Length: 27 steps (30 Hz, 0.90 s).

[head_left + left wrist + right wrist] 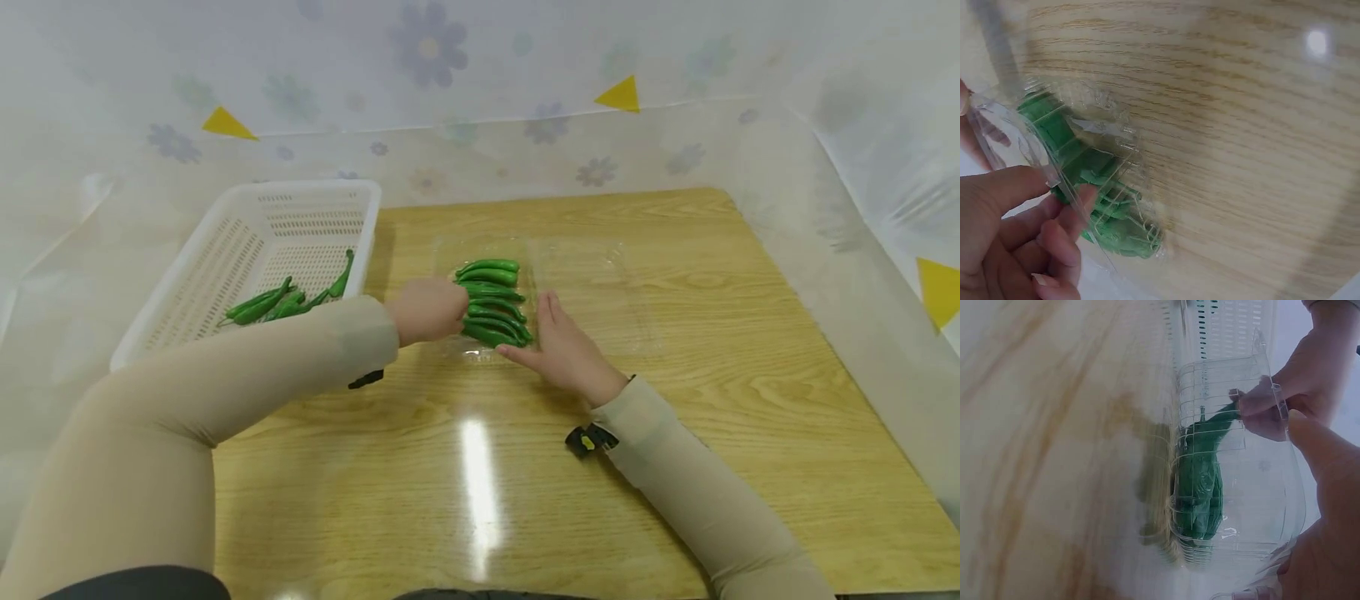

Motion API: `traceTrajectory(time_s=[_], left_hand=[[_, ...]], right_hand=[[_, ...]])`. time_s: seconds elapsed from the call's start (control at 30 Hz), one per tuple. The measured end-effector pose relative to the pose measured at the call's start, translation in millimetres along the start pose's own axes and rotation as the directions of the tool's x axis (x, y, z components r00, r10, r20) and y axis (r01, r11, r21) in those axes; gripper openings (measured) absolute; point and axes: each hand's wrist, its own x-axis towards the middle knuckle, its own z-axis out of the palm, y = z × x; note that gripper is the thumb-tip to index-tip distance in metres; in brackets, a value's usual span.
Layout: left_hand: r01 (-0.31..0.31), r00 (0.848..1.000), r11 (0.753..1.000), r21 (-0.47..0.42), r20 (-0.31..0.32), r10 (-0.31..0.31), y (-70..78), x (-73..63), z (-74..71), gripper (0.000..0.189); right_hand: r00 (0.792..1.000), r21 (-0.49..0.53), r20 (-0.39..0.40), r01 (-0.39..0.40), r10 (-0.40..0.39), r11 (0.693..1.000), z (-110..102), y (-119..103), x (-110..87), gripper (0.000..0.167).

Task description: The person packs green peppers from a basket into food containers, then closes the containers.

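Observation:
Long green peppers lie side by side in the base of a clear plastic clamshell box, whose lid half lies folded out to the right. At the box's left side, my left hand pinches a green pepper by its stem end, seen through the clear wall in the right wrist view. My right hand rests against the box's right front corner with fingers straight and thumb at the rim. In the left wrist view, the clear wall partly covers the left fingertips.
A white slotted basket stands at the left, with several more green peppers inside. The wooden table meets a pale flowered sheet behind and at the sides. Yellow triangles are stuck on the sheet.

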Motion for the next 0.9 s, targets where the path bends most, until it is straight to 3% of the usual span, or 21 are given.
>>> traceTrajectory(time_s=[0.13, 0.47, 0.9], left_hand=[[0.033, 0.999, 0.997, 0.064, 0.035, -0.036, 3.2, 7.8, 3.3, 0.008], [0.064, 0.996, 0.979, 0.194, 0.046, -0.074, 7.6, 24.9, 13.6, 0.010], [0.081, 0.991, 0.969, 0.234, 0.090, -0.104, 12.2, 30.2, 16.5, 0.015]], right_hand=[[1.000, -0.006, 0.001, 0.002, -0.002, 1.000, 0, -1, -0.2, 0.110], [1.000, -0.016, -0.005, 0.005, -0.005, 1.000, 1, 0, 1.0, 0.109], [1.000, -0.005, -0.011, -0.004, 0.004, 1.000, 2, -1, 0.2, 0.110]])
